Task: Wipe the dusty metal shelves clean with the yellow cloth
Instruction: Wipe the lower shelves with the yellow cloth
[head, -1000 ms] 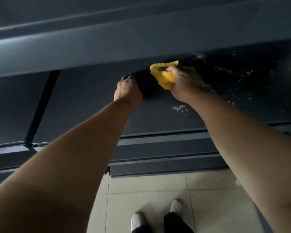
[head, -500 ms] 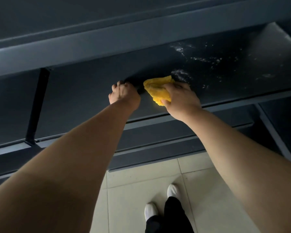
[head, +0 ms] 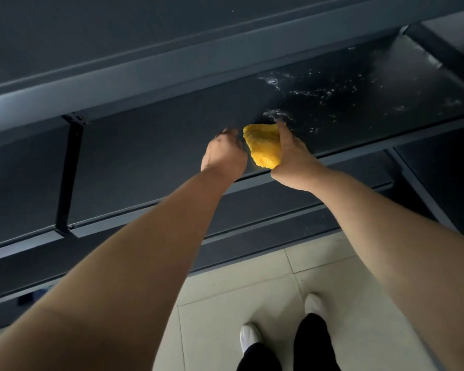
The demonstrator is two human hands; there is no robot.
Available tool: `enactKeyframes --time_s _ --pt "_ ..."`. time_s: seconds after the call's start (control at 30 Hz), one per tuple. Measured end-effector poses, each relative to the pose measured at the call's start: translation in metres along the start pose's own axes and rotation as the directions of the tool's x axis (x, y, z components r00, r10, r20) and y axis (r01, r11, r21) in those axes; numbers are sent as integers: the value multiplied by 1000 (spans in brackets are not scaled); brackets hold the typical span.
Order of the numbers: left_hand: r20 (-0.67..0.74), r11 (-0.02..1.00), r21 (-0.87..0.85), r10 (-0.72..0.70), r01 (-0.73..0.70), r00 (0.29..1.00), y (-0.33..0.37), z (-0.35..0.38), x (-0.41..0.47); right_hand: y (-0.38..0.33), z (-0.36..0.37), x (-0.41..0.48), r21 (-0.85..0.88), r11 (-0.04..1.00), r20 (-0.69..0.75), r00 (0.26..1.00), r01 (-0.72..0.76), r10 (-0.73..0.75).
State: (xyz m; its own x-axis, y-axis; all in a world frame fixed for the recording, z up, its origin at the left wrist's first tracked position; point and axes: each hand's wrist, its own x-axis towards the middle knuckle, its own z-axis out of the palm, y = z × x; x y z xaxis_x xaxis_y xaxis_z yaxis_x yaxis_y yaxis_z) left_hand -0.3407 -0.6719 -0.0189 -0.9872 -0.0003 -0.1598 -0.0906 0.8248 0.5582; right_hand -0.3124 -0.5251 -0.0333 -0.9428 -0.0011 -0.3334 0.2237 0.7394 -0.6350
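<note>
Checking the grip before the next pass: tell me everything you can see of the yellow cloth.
The yellow cloth is bunched into a wad, soft and nubby like microfibre. The right hand grips its right side, over the dark metal shelf near the front edge, just short of white dust specks. The left hand is close beside it; contact unclear.

Worn on the head, wide-angle, single view. Looks forward and steeply down onto the dark metal shelves (head: 158,156), close in. Fills the upper half of the frame with shelving. Takes in both forearms from the lower corners, with left hand (head: 223,153), right hand (head: 295,159) and yellow cloth (head: 264,147) meeting near frame centre. Catches tiled floor (head: 225,303) and white shoes (head: 249,338) along the bottom edge.
</note>
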Motion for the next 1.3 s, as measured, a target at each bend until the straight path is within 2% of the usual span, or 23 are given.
enactKeyframes --time_s 0.07,0.13,0.2,0.27,0.37,0.47,0.53,0.67,0.83,1.03,1.17,1.3 --pt "4 997 -68 40 -40 999 15 9 -3 10 -13 -4 64 998 -21 1000 14 -12" --pt "68 990 -95 114 -107 991 32 24 -8 25 -26 -7 -21 999 -73 997 27 -29" --pt "151 988 9 151 -154 977 49 42 -11 42 -43 -8 -164 986 -86 996 15 -30" --pt "168 977 182 77 -108 983 58 60 -8 59 -58 -9 -265 964 -75 997 -1 -19" --pt "50 966 254 -51 37 997 71 72 -5 84 -81 -7 -357 934 -59 998 4 -27" --pt "-68 966 247 -63 78 996 88 79 -2 107 -101 -4 -404 914 -21 999 26 -38" --pt "-95 962 256 -69 92 993 95 83 8 121 -113 1 -437 899 -3 999 37 -43" --pt "-73 950 297 -80 98 994 107 95 36 139 -129 8 -474 877 39 997 77 -66" --pt "-56 963 246 -98 109 994 133 113 63 145 -138 10 -504 847 122 985 169 -123" --pt "16 967 253 -14 9 1000 171 136 84 160 -150 14 -457 847 151 962 272 -228" --pt "40 970 234 52 -60 998 193 146 85 170 -162 18 -378 892 115 968 249 -221" --pt "33 978 172 111 -115 993 190 145 79 169 -158 14 -455 873 20 982 175 -186"
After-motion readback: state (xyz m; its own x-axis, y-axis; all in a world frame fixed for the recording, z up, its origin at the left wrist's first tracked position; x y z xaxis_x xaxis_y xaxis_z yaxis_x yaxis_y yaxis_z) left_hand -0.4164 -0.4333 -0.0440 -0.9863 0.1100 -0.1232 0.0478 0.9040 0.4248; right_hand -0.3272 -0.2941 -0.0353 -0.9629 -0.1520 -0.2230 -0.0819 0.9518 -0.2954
